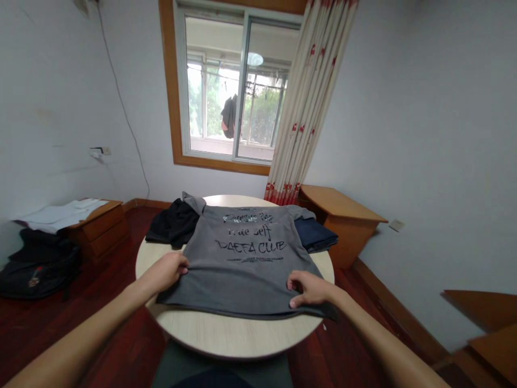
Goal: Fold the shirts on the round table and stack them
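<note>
A grey T-shirt [246,258] with black lettering lies spread flat on a round light-wood table [226,334], its hem toward me. My left hand [165,271] grips the shirt's left edge near the hem. My right hand [309,288] rests on the shirt's lower right part, its fingers curled and pinching the fabric.
A black garment [172,223] lies at the table's far left and a folded navy one [317,233] at the far right. A wooden cabinet [343,218] stands right of the table, a drawer unit [99,229] and a black bag [38,272] to the left. A window [234,86] and curtain are behind.
</note>
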